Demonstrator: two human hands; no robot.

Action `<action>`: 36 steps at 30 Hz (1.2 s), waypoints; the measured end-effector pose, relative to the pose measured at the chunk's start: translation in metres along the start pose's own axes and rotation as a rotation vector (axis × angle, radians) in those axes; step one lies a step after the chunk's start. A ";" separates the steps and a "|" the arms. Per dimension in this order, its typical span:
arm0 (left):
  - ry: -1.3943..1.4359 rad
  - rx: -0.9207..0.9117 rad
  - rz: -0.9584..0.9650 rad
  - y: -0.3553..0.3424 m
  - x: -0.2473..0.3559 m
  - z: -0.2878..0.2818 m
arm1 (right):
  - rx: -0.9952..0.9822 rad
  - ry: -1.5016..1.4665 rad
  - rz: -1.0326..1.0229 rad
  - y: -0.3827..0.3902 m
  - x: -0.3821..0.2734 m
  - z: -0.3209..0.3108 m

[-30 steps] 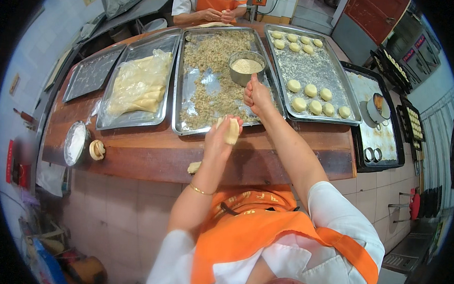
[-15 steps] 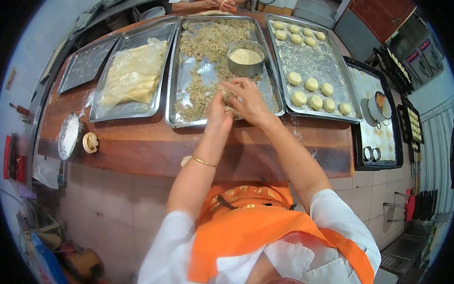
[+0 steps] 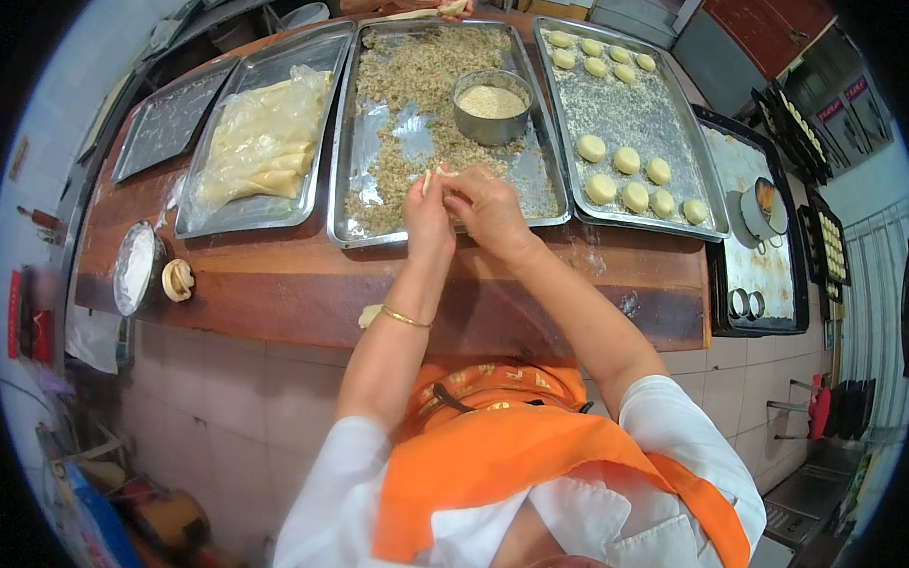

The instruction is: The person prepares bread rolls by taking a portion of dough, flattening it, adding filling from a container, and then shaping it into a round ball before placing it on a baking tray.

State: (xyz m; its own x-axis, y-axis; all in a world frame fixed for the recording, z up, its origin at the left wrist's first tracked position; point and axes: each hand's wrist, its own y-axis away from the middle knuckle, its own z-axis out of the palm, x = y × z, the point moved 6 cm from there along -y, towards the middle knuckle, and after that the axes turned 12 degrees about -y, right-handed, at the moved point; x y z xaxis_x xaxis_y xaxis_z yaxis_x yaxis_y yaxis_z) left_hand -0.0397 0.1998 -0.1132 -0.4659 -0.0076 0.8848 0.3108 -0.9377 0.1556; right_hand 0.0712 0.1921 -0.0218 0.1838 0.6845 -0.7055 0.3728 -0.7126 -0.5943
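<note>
Above the near edge of the large tray (image 3: 345,160) of crumbly filling, my left hand (image 3: 430,218) and my right hand (image 3: 492,213) meet. Their fingertips are pressed together around a small piece of dough (image 3: 427,181), mostly hidden by the fingers. A round metal tin (image 3: 492,129) of pale grains stands in the filling tray, just beyond my right hand. To the right, a floured tray (image 3: 638,202) carries several round, pale dough cakes (image 3: 627,161). Plastic-covered dough sheets (image 3: 260,137) lie in a tray on the left.
At the table's left are a bowl of white flour (image 3: 137,269), a small coil of dough (image 3: 178,280) and a dark tray (image 3: 173,119). A dough scrap (image 3: 370,315) sits at the front edge. Across the table, another person's hands (image 3: 454,1) hold dough. A black-rimmed baking tray (image 3: 764,313) stands right.
My right fingers have closed in from a spread pose over the dough, and the filling between my hands is now covered. The other person's hands have shifted apart slightly.
</note>
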 end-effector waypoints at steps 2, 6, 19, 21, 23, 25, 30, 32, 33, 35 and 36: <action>-0.023 -0.017 -0.012 0.005 0.010 0.008 | 0.027 -0.007 -0.044 0.000 0.001 -0.002; 0.128 -0.185 0.070 0.028 0.067 0.024 | 0.129 -0.313 0.263 -0.018 -0.001 -0.027; 0.271 -0.015 -0.024 0.002 0.020 0.009 | 0.074 0.031 0.022 -0.009 -0.019 0.003; 0.458 0.066 -0.113 -0.008 0.013 0.006 | 0.079 -0.194 0.212 -0.014 -0.003 -0.007; 0.576 0.108 -0.183 -0.018 0.000 -0.001 | 0.141 -0.497 0.519 -0.015 0.021 -0.012; 0.617 0.106 -0.243 -0.021 -0.007 -0.007 | -0.035 0.108 0.212 -0.024 0.025 -0.019; 0.609 0.115 -0.371 0.001 -0.005 0.003 | -0.155 -0.468 0.340 -0.004 0.044 0.007; 0.578 0.086 -0.336 0.002 -0.006 0.005 | -0.150 -0.747 0.493 0.004 0.045 0.025; 0.549 0.081 -0.294 -0.001 -0.010 0.005 | -0.171 -0.743 0.496 0.006 0.045 0.028; 0.483 0.065 -0.215 0.002 -0.006 0.007 | -0.207 -0.739 0.507 0.011 0.045 0.033; 0.449 0.051 -0.174 0.003 -0.004 0.008 | -0.172 -0.701 0.489 0.013 0.045 0.033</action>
State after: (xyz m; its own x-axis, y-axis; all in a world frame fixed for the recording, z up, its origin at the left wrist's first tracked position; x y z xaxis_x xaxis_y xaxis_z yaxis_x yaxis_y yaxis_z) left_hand -0.0304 0.1995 -0.1130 -0.8229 -0.0117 0.5681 0.2314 -0.9200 0.3163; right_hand 0.0546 0.2086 -0.0740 -0.2221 0.0146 -0.9749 0.5409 -0.8301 -0.1357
